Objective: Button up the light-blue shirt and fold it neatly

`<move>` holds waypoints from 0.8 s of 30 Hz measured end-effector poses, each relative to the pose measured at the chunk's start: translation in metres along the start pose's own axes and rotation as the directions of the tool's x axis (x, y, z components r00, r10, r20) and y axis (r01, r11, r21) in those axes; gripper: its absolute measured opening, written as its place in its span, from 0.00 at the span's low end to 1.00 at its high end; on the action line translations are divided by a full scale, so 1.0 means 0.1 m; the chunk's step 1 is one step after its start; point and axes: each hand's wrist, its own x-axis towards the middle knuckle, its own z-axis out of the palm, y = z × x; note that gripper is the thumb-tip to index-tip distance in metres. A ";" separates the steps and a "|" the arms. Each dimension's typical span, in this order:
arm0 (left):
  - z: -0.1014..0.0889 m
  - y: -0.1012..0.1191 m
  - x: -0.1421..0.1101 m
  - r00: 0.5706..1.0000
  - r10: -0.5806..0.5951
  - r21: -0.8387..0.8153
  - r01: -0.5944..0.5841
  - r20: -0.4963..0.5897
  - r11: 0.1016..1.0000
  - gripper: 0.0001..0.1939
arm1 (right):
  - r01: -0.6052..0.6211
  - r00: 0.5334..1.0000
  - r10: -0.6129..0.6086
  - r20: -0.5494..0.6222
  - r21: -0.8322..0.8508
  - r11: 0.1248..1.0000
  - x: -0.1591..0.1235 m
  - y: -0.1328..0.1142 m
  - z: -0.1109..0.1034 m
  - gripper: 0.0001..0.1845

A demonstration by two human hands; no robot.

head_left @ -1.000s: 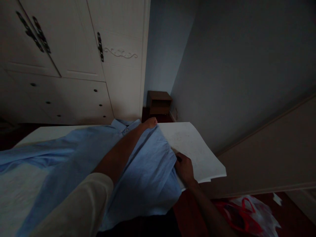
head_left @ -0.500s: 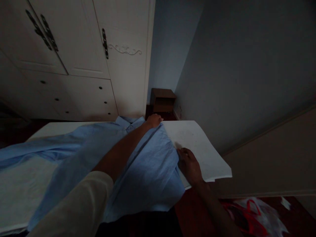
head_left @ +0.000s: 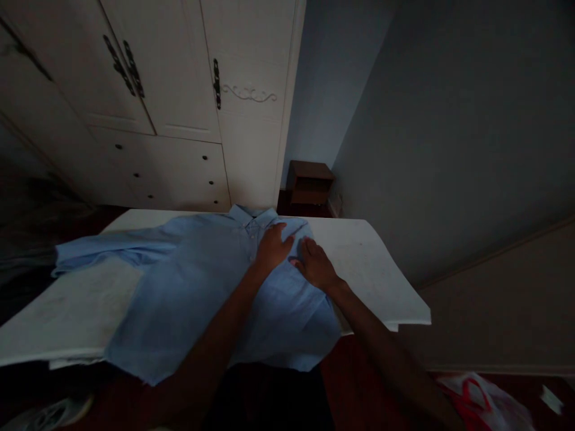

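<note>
A light blue collared button-up shirt point(head_left: 193, 287) lies front side up across a white padded board point(head_left: 368, 269). Its collar points to the far edge, one sleeve stretches out to the left, and the lower hem hangs over the near edge. My left hand point(head_left: 273, 246) rests on the chest just right of the button placket, thumb and fingers apart. Close beside it, my right hand point(head_left: 317, 264) lies on the shirt near the right shoulder, fingers extended and thumb apart. Wrinkles run through the cloth below both hands.
A white wardrobe point(head_left: 251, 143) with dark handles stands behind the board. In the corner is a small brown nightstand point(head_left: 311, 182), with a grey wall point(head_left: 471, 149) along the right. A red and white plastic bag point(head_left: 489, 401) sits on the dark red floor.
My right hand has moved from the shirt's right edge up and inward onto the shoulder. My left hand has come back from the far shoulder edge toward the placket. The view has shifted left.
</note>
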 end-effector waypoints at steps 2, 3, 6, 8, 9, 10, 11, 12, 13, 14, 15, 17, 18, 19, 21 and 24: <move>-0.18 -0.04 -0.46 0.981 -0.114 -0.178 0.085 -0.156 0.980 0.15 | -0.018 0.999 0.020 0.046 -0.043 0.999 -0.03 -0.02 0.10 0.41; -0.27 -0.06 -0.71 0.964 -0.146 -0.232 0.093 -0.223 0.968 0.14 | -0.022 0.998 0.025 0.049 -0.061 0.998 -0.05 -0.03 0.14 0.41; -0.46 -0.16 -1.50 0.892 -0.213 -0.243 0.121 -0.398 0.962 0.15 | -0.017 1.000 0.019 0.018 -0.100 0.995 -0.10 -0.02 0.21 0.40; -0.51 -0.27 -1.99 0.840 -0.255 -0.210 0.172 -0.480 0.962 0.15 | -0.014 1.000 0.015 0.012 -0.112 0.994 -0.11 -0.01 0.22 0.40; -0.51 -0.33 -2.22 0.808 -0.292 -0.197 0.221 -0.511 0.955 0.16 | -0.012 1.000 0.014 0.011 -0.115 0.993 -0.11 0.00 0.21 0.40; -0.50 -0.40 -2.43 0.778 -0.326 -0.184 0.270 -0.536 0.945 0.17 | -0.010 1.000 0.012 0.011 -0.118 0.993 -0.11 0.00 0.20 0.40; -0.47 -0.47 -2.62 0.763 -0.355 -0.170 0.314 -0.541 0.934 0.19 | -0.006 1.000 0.008 0.011 -0.120 0.993 -0.10 0.00 0.20 0.40; -0.43 -0.54 -2.78 0.760 -0.382 -0.161 0.351 -0.527 0.922 0.21 | 0.000 1.000 0.001 0.012 -0.122 0.993 -0.10 0.00 0.19 0.39; -0.39 -0.61 -2.93 0.769 -0.397 -0.155 0.372 -0.500 0.915 0.22 | 0.007 1.000 -0.006 0.012 -0.123 0.992 -0.10 0.00 0.19 0.39; -0.34 -0.67 -3.04 0.773 -0.418 -0.156 0.393 -0.477 0.906 0.22 | 0.013 1.000 -0.012 0.014 -0.123 0.992 -0.10 0.00 0.18 0.39; -0.30 -0.72 -3.13 0.775 -0.439 -0.160 0.414 -0.455 0.896 0.22 | 0.017 1.000 -0.015 0.015 -0.123 0.992 -0.10 0.01 0.18 0.39; -0.22 -0.82 -3.23 0.774 -0.492 -0.182 0.458 -0.398 0.870 0.22 | 0.017 1.000 -0.014 0.022 -0.122 0.992 -0.10 0.01 0.18 0.40; -0.19 -0.85 -3.25 0.780 -0.510 -0.192 0.473 -0.363 0.860 0.22 | 0.014 1.000 -0.011 0.029 -0.124 0.992 -0.10 0.02 0.19 0.40; -0.16 -0.89 -3.24 0.787 -0.522 -0.198 0.483 -0.330 0.853 0.22 | 0.013 0.999 -0.008 0.038 -0.129 0.992 -0.10 0.02 0.19 0.40; -0.14 -0.95 -3.20 0.787 -0.526 -0.192 0.489 -0.324 0.851 0.24 | 0.014 0.999 -0.006 0.053 -0.140 0.990 -0.09 0.02 0.19 0.39; -0.15 -1.01 -3.13 0.727 -0.534 -0.160 0.520 -0.432 0.839 0.30 | 0.023 0.998 -0.015 0.058 -0.143 0.989 -0.09 0.03 0.19 0.39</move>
